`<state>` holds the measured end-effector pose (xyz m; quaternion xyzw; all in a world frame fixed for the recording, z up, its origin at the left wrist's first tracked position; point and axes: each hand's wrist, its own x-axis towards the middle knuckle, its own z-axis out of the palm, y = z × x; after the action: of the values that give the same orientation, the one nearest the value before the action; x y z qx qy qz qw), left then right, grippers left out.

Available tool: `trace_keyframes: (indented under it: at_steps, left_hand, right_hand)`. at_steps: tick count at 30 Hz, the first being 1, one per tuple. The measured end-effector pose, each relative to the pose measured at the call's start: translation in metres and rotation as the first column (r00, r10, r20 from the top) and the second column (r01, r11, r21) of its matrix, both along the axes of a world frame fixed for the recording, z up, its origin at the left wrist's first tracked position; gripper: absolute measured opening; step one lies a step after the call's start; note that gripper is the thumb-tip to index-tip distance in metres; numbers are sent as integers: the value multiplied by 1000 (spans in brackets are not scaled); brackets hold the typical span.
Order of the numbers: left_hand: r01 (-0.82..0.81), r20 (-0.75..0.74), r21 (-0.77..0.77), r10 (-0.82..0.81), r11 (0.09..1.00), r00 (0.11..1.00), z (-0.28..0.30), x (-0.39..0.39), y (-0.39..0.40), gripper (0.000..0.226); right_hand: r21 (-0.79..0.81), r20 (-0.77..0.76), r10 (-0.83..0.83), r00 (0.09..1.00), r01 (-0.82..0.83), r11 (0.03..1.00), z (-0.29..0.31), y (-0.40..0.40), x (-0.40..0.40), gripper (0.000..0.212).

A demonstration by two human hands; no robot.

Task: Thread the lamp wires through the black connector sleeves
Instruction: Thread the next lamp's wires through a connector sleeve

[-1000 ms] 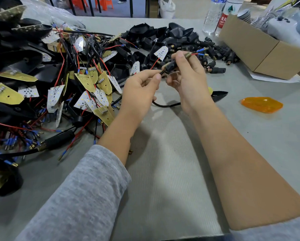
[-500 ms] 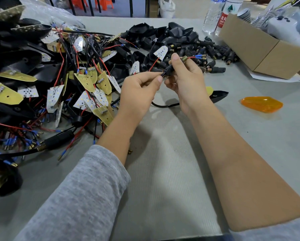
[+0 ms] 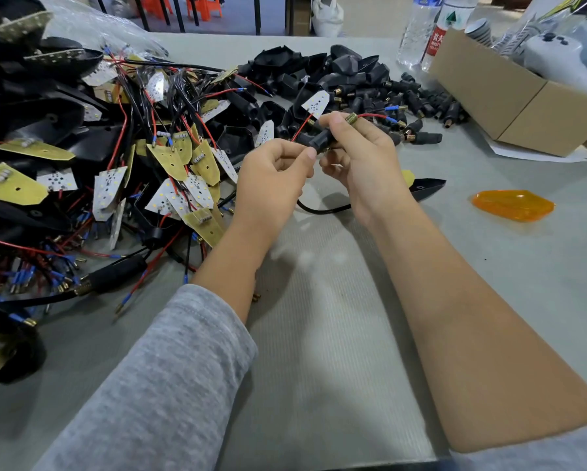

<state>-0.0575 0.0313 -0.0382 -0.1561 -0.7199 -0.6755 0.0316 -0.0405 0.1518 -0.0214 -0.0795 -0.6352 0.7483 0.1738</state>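
We see both hands raised a little above the grey table (image 3: 336, 351), meeting over its middle. The right hand (image 3: 363, 161) holds a black connector sleeve (image 3: 319, 141) between thumb and curled fingers, the thumb pressed on its upper side; the sleeve lies tilted, its brass threaded end (image 3: 351, 118) poking out past the thumb tip. A red wire (image 3: 373, 116) comes out of that brass end and runs right to a blue-tipped terminal, and another red stretch enters the sleeve's lower left end. The left hand (image 3: 271, 178) is loosely fisted, its thumb and forefinger pinched together at the sleeve's lower end; we cannot tell just what they grip there. A black cable (image 3: 322, 209) loops on the table beneath the hands. To the left lies a tangled heap of LED boards and wires (image 3: 170, 158); behind the hands, a pile of loose black sleeves (image 3: 417, 103). An orange lens (image 3: 513, 205) rests to the right, near a cardboard box (image 3: 509, 96).
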Motion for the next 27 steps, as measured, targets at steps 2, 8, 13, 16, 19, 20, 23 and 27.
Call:
trace_keyframes:
  at_steps: [2, 8, 13, 16, 19, 20, 23, 27]
  left_hand:
    - [-9, 38, -17, 10, 1000, 999, -1, -2, 1, 12]
    - [-36, -5, -168, 36, 985, 999, -3, -1, -1, 16]
    - [9, -53, -154, -18, 988, 998, -1, 0, -4, 17]
    - [-20, -54, -159, 12, 987, 998, -2, -1, -3, 18]
    - [-35, -37, -162, 30, 986, 999, -3, -1, -2, 16]
    - [-43, -39, -191, 36, 981, 999, -3, -1, -1, 16]
    - [-68, -56, -335, 53, 940, 997, -7, -3, -1, 18]
    - [-111, -102, -378, 77, 919, 992, -8, -5, 0, 11]
  right_hand:
    - [-15, -2, -23, 1000, 23, 1000, 0, 0, 0, 24]
    - [-80, -28, -64, 998, 62, 995, 2, 3, 0, 17]
    - [22, -28, -13, 1000, 14, 1000, 1, -2, -1, 15]
    - [152, -20, 13, 1000, -10, 988, 0, -7, -2, 10]
    - [166, -30, 11, 999, -5, 986, -2, -7, -2, 10]
    - [161, -38, 9, 999, -3, 987, -2, -6, -1, 10]
    - [153, -50, -16, 999, 24, 988, -3, -5, -2, 10]
    - [115, -73, 3, 997, 5, 993, -3, -6, -1, 7]
